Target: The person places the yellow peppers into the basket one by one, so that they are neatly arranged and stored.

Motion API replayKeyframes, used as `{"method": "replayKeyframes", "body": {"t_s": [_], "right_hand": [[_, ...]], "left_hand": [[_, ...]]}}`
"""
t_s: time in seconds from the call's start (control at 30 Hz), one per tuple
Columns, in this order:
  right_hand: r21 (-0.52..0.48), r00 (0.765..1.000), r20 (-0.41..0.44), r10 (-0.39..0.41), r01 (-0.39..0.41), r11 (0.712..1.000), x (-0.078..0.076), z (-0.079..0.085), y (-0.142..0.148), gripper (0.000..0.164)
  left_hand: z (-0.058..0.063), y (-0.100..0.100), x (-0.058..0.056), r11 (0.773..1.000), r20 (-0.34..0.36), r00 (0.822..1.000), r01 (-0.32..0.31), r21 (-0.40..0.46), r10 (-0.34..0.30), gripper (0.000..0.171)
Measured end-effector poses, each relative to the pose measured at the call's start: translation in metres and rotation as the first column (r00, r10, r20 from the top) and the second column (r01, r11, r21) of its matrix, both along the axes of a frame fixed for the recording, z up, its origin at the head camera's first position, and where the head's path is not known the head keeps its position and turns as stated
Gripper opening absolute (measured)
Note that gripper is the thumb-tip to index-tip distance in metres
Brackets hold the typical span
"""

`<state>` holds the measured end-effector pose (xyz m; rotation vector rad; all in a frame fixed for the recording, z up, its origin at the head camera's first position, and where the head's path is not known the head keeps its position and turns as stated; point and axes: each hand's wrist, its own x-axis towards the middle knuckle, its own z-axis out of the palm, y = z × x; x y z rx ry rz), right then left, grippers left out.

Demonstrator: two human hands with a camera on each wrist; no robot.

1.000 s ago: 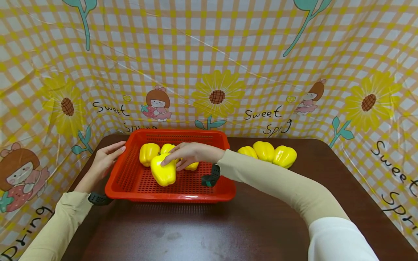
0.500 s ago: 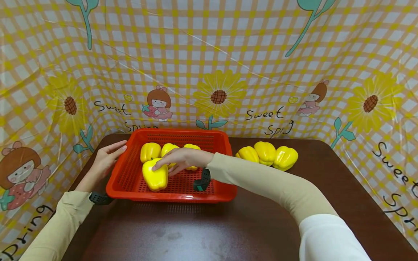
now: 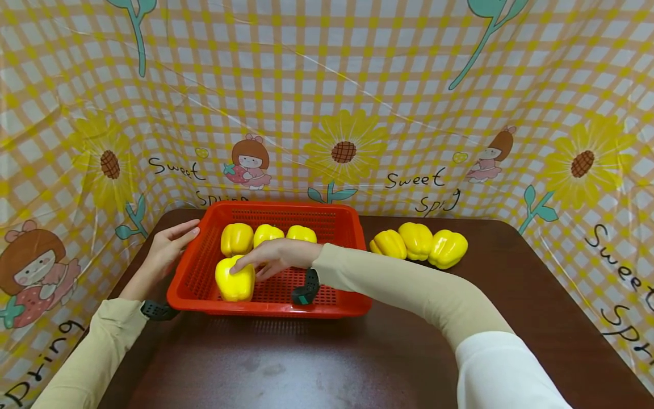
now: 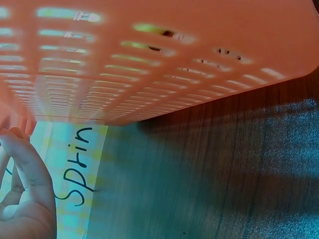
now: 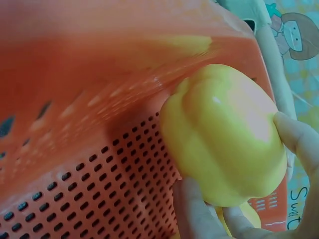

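A red perforated plastic basket (image 3: 245, 308) stands on the table. Its left rim is held by my left hand (image 3: 166, 248), whose thumb and fingers (image 4: 30, 164) meet at the edge. Inside the basket's front left, my right hand (image 3: 281, 254) grips a yellow bell pepper (image 3: 234, 281), thumb on one side and fingers on the other, as the right wrist view shows of the pepper (image 5: 222, 134). Behind it sit three more yellow bell peppers: one at left (image 3: 237, 238), one in the middle (image 3: 268, 234) and one at right (image 3: 302, 233), the latter two partly hidden by the right hand.
Right of the basket, three yellow bell peppers lie together: a left one (image 3: 389, 244), a middle one (image 3: 416, 241) and a right one (image 3: 448, 249). The dark brown table (image 3: 317, 363) is enclosed by a checked, flower-printed cloth (image 3: 327, 74).
My right hand has carried its bell pepper left and lower, toward the basket's front left corner, uncovering more of the peppers behind. My left hand has stayed at the rim.
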<state>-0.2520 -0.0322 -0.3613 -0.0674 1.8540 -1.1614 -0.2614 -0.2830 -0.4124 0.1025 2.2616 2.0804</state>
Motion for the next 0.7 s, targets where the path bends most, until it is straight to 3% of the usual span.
{"method": "replayKeyframes", "body": {"t_s": [0.37, 0.7], "right_hand": [[-0.017, 0.997, 0.034, -0.068, 0.069, 0.998, -0.005, -0.006, -0.010, 0.059], [-0.031, 0.992, 0.109, -0.061, 0.064, 0.997, -0.012, -0.010, -0.020, 0.048]], "left_hand": [[0.001, 0.001, -0.001, 1.000, 0.017, 1.000, -0.009, -0.021, 0.009, 0.064], [0.003, 0.002, 0.003, 1.000, 0.005, 1.000, -0.011, -0.010, 0.011, 0.063]]}}
